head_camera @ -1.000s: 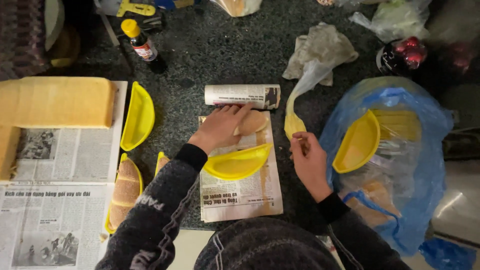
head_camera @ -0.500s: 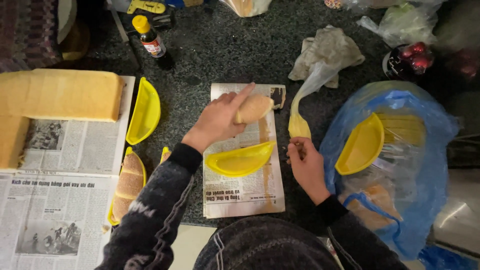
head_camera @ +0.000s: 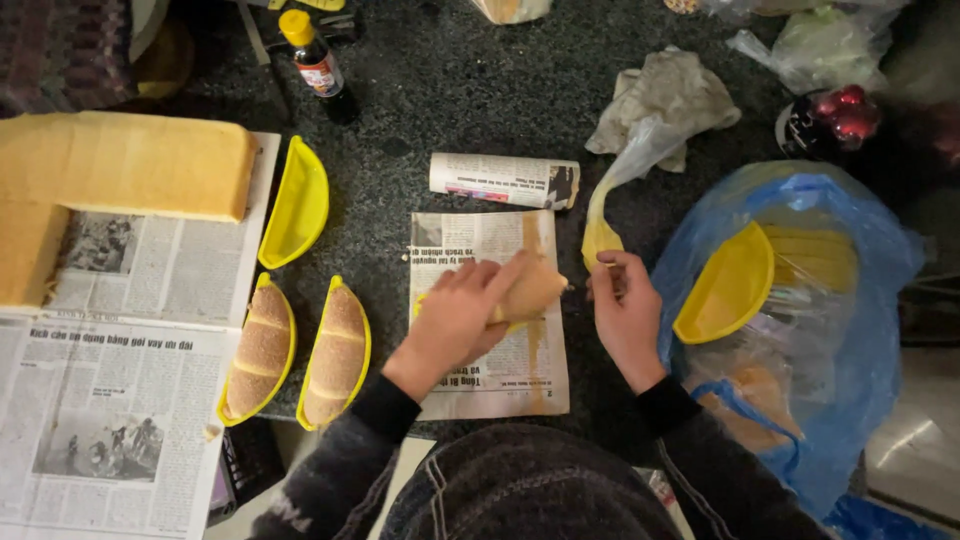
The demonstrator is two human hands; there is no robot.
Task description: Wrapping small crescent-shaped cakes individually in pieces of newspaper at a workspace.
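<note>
Broadly, by size, with places reckoned from the two grips:

Counter: a dark speckled stone counter (head_camera: 450,90) is seen under everything.
Blue bag: a blue plastic bag (head_camera: 860,300) is spread to the right of the right hand, with a yellow tray (head_camera: 725,285) tilted inside it among clear wrapping.
Sponge block: a large yellow sponge block (head_camera: 130,165) is laid far left of the left hand, on spread newspapers (head_camera: 110,400).
Newspaper sheet: a small newspaper sheet (head_camera: 500,385) is laid directly beneath the left hand; a rolled newspaper (head_camera: 505,180) is set just beyond it.
Filled trays: two yellow boat-shaped trays holding sesame bread rolls (head_camera: 335,350) are placed just left of the left hand; an empty yellow tray (head_camera: 295,205) lies beyond them.
Left hand: the left hand (head_camera: 460,320) is closed over a bread roll (head_camera: 530,290), which is pressed down on the sheet; a sliver of yellow tray is glimpsed under the fingers.
Right hand: the right hand (head_camera: 625,310) is pinched on the filled yellow tip of a clear piping bag (head_camera: 600,235), beside the roll but apart from it.
Cloth: a crumpled pale cloth (head_camera: 670,95) is left beyond the right hand.
Bottle: a small dark sauce bottle (head_camera: 315,65) with a yellow cap is stood far beyond the left hand.
</note>
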